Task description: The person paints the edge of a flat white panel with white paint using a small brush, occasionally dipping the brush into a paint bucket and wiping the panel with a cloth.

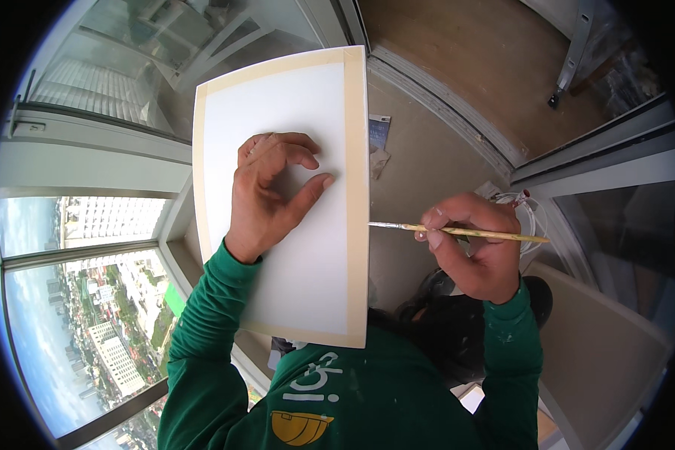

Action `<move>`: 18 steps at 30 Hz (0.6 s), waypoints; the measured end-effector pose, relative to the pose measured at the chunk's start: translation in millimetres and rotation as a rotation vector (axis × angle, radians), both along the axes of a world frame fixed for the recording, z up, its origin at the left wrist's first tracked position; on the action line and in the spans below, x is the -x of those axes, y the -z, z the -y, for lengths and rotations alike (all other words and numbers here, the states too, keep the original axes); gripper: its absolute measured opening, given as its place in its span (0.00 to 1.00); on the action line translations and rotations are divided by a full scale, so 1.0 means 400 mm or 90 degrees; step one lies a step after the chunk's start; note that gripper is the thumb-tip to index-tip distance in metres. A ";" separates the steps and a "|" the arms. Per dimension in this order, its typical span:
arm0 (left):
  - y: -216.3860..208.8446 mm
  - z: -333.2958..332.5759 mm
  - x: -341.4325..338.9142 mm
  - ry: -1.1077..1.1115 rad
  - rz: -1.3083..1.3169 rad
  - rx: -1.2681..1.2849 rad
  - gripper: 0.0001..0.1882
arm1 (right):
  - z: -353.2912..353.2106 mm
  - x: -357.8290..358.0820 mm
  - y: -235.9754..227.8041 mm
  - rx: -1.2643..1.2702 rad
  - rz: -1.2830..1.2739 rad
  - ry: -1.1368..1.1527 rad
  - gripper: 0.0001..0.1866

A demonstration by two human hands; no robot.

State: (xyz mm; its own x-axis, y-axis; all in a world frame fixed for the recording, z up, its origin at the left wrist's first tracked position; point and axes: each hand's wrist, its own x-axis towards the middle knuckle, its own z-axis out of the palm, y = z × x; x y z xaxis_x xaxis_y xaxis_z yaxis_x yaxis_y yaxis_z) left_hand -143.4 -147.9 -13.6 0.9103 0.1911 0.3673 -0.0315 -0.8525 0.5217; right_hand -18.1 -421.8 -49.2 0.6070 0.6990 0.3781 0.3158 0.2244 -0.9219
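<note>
A white sheet on a board [292, 289], edged with strips of beige masking tape [356, 247], stands before me, its lower edge near my chest. Over its middle is my left hand [270, 187], fingers curled in a loose C, the thumb tip apart from the index finger and nothing between them. Just off the board's right edge, my right hand [480, 244] pinches a thin paintbrush [412, 226] between thumb and fingers. The brush lies nearly level, its tip pointing left, close to the taped edge. No paint marks show on the white area.
Large window panes [82, 300] on the left look down on a city. A sliding-door track [450, 109] curves along the upper right. A small printed packet [379, 131] and a crumpled scrap [379, 163] lie on the floor. Pale tubing or cord [534, 221] hangs behind my right hand.
</note>
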 end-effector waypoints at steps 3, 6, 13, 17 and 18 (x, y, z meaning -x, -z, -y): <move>0.002 0.001 -0.004 0.007 0.005 0.000 0.14 | 0.004 -0.006 -0.005 0.022 0.024 -0.009 0.06; 0.007 0.001 -0.008 0.014 0.010 -0.003 0.14 | 0.008 -0.011 -0.006 0.036 0.040 -0.019 0.07; 0.007 -0.004 -0.001 0.012 0.011 0.000 0.14 | -0.010 0.000 0.006 0.012 0.054 0.006 0.07; 0.008 -0.007 0.005 0.007 0.014 0.002 0.14 | -0.014 0.005 0.004 0.018 0.053 0.004 0.07; 0.008 -0.008 0.005 0.007 0.014 0.003 0.14 | -0.015 0.005 0.006 0.013 0.056 0.006 0.07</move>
State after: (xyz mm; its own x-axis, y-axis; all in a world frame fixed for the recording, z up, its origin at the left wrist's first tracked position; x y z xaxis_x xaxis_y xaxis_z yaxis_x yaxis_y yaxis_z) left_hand -145.5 -144.6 -16.7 0.9044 0.1822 0.3858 -0.0526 -0.8498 0.5244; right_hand -20.3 -415.7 -51.7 0.5790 0.7017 0.4152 0.3974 0.2018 -0.8952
